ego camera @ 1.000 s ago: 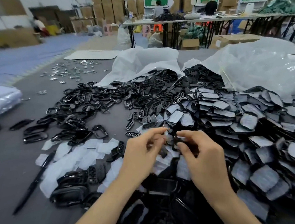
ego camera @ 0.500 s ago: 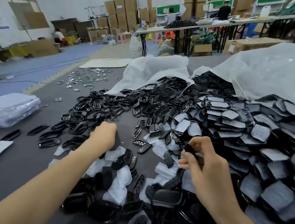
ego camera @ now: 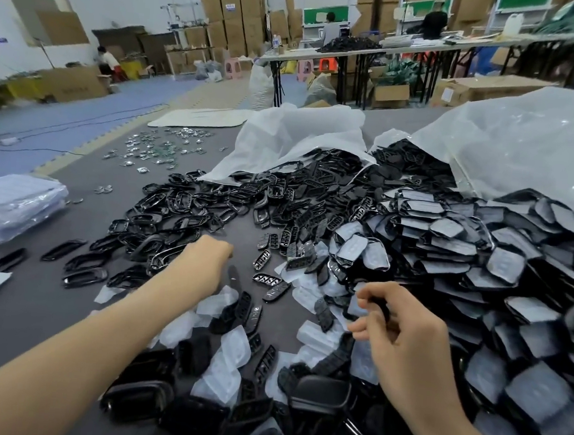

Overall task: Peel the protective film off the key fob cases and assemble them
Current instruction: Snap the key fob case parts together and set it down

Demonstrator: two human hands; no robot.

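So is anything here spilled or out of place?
Nothing looks broken, but black case parts spill from two open white bags across the grey table, and peeled film scraps lie loose among them. The right hand pinches one small black part.

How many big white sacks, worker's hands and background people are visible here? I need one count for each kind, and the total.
White sacks: 2
Hands: 2, left hand and right hand, which pinches a black case part
Background people: 3
Total: 7
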